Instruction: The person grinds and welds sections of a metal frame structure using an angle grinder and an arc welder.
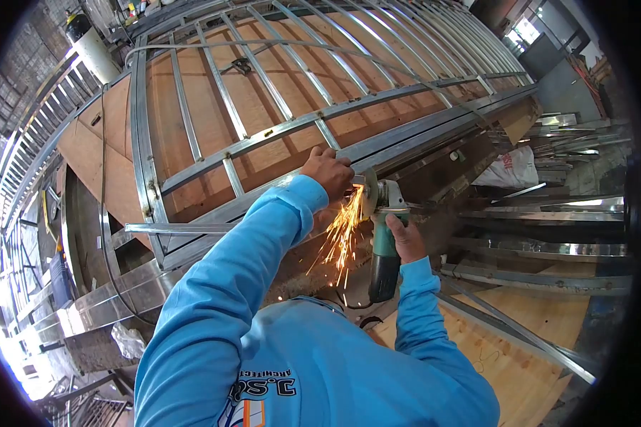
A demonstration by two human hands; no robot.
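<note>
My right hand (pixel 406 238) is wrapped round the green and black body of an angle grinder (pixel 384 256), thumb on its upper side. The grinder's disc (pixel 369 193) meets the end of a metal tube (pixel 185 228), and orange sparks (pixel 345 231) spray downward from there. My left hand (pixel 327 174) is closed on this tube close to the disc, over the edge of a large metal frame (pixel 256 146). The tube sticks out to the left past my left forearm, which hides its middle.
Brown plywood (pixel 263 78) lies beneath the frame's bars, with a cable (pixel 313 46) running across them. Metal lengths (pixel 541 249) and a white sack (pixel 509 169) lie to the right. A pale board (pixel 506 341) is at lower right. A cylinder (pixel 92 53) stands at back left.
</note>
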